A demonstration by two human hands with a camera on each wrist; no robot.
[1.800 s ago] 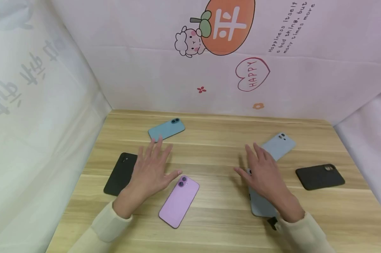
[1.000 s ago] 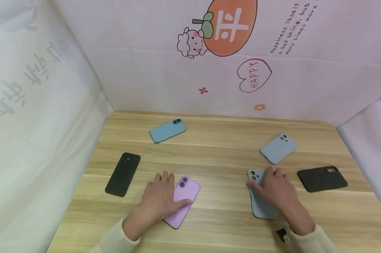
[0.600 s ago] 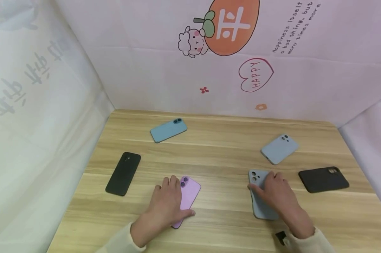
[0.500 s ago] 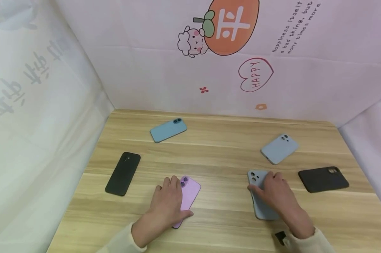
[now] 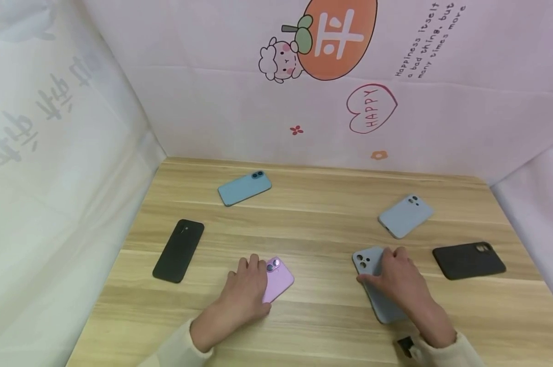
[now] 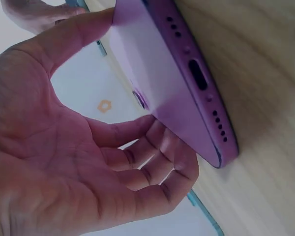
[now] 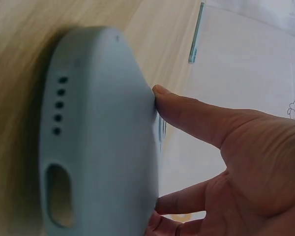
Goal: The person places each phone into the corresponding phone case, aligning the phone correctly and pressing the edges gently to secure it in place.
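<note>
My left hand [image 5: 244, 290] grips a lilac smartphone [image 5: 278, 279] by its two long edges, thumb on one side and fingers on the other. In the left wrist view the phone's [image 6: 187, 83] bottom edge with its charging port faces the camera, close to the wooden surface. My right hand [image 5: 402, 283] holds a grey-blue phone case [image 5: 379, 298], thumb at the left edge and fingers curled over the right. The right wrist view shows the case's [image 7: 113, 137] open port slot and a row of small holes. Its far end lies beyond the thumb.
On the wooden table [image 5: 313, 224] lie a blue phone [image 5: 244, 188] at back left, a black phone [image 5: 178, 251] at left, a light blue-grey case [image 5: 406, 216] at back right and a black case [image 5: 469, 260] at right. White printed cloth [image 5: 212, 112] walls the back and sides.
My left hand came from above the black phone to the lilac phone and took hold of it, turning it slightly. My right hand closed on the grey-blue case, which has shifted and turned slightly left.
</note>
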